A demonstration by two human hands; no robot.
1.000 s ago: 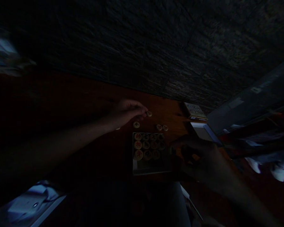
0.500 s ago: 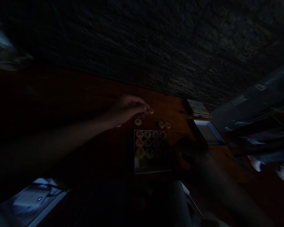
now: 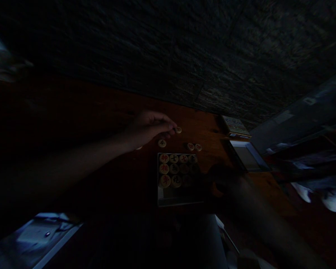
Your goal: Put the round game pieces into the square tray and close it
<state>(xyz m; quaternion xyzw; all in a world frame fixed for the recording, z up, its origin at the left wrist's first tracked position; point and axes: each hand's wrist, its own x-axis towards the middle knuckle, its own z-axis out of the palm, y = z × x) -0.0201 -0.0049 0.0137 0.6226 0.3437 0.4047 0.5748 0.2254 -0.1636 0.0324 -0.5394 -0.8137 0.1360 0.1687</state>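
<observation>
My left hand (image 3: pixel 152 129) reaches over the wooden table, thumb and fingertips pinched on the edge of a round Chinese chess piece (image 3: pixel 178 130). Just below that hand lies another loose chess piece (image 3: pixel 162 143), and a pair of red-marked pieces (image 3: pixel 194 147) sits side by side to the right. Nearer to me, an open box (image 3: pixel 158 198) holds rows of pieces with red and dark characters; its front strip shows bare bottom. My right hand (image 3: pixel 226 181) is at the box's right side, in deep shadow. Its fingers cannot be made out.
At the right of the table (image 3: pixel 207 129) lie a printed box (image 3: pixel 235 126) and an open shallow tray (image 3: pixel 248 156). A dark stone wall (image 3: pixel 168 56) runs along the back edge. Another person's shoes (image 3: pixel 333 200) show at far right. Everything is dimly lit.
The view has shifted slightly. Both hands stay almost where they were, with the left still pinching the same chess piece. No piece has visibly changed place.
</observation>
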